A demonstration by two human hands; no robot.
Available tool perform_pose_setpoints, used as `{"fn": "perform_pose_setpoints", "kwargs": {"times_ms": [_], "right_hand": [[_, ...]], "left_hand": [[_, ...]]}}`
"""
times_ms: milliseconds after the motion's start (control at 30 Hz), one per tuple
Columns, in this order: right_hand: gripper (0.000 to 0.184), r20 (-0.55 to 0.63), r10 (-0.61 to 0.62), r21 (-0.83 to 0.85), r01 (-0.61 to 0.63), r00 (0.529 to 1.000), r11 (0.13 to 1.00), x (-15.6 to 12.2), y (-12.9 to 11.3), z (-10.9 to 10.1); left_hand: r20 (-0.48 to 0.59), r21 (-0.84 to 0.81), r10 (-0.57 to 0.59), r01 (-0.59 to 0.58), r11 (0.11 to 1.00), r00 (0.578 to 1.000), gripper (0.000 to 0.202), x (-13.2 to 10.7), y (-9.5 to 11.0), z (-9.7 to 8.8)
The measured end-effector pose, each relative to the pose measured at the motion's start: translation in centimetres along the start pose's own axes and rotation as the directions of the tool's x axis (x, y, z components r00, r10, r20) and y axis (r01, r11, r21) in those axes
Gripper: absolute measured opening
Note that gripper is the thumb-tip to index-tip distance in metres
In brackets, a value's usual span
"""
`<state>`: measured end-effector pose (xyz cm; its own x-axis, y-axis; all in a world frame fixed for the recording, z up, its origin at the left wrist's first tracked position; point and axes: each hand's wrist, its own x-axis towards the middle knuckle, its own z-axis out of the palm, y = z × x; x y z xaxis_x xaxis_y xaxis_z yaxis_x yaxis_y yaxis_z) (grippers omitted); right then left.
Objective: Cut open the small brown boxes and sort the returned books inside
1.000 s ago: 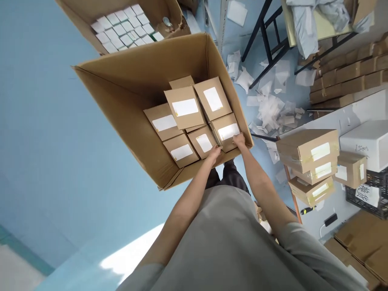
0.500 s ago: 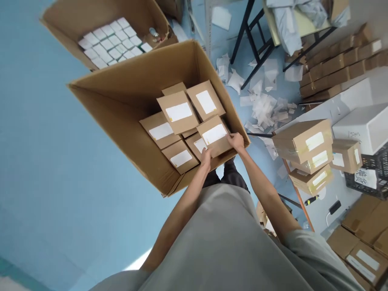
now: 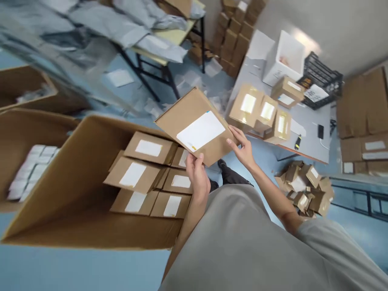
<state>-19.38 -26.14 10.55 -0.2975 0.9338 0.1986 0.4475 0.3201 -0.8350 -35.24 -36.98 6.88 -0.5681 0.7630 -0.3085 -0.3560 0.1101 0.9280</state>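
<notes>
A brown cardboard box with a white label is held up in front of my body, tilted. My left hand grips its near lower edge, thumb on top. At its right edge, my right hand holds on with the fingers along the side. To the left, under and beside the held box, stands a large open carton. Inside that carton lie several similar labelled boxes, some stacked on others.
On the right, a table carries taped boxes, a white foam box, a black crate and a yellow-black cutter. Empty cartons are heaped on the floor below. At far left, another carton holds white packs.
Both hands have lifted the labelled box out of the large carton and moved it up and right. The view has turned toward the table on the right.
</notes>
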Motion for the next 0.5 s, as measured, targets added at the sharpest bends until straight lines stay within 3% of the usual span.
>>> {"fn": "perform_pose_setpoints", "kwargs": {"times_ms": [100, 200, 333, 500], "right_hand": [[0.057, -0.230, -0.007, -0.153, -0.030, 0.973, 0.988, -2.6, 0.3, -6.3], [0.060, -0.456, 0.010, -0.264, -0.146, 0.890, 0.953, -5.9, 2.2, -12.0], [0.063, -0.698, 0.080, -0.217, -0.317, 0.711, 0.923, -10.4, 6.9, -18.9], [0.076, -0.870, 0.154, -0.092, -0.462, 0.468, 0.882, -13.3, 14.0, -26.7]], "left_hand": [[0.260, 0.039, -0.056, 0.047, 0.998, 0.964, 0.052, -0.4, 0.3, 6.8], [0.463, 0.066, -0.095, 0.072, 0.995, 0.882, 0.051, -2.0, -0.6, 13.4], [0.657, 0.158, -0.147, 0.056, 0.986, 0.739, 0.064, -4.5, -3.7, 22.2], [0.806, 0.252, -0.213, 0.006, 0.968, 0.552, 0.074, -6.8, -9.8, 34.7]]}}
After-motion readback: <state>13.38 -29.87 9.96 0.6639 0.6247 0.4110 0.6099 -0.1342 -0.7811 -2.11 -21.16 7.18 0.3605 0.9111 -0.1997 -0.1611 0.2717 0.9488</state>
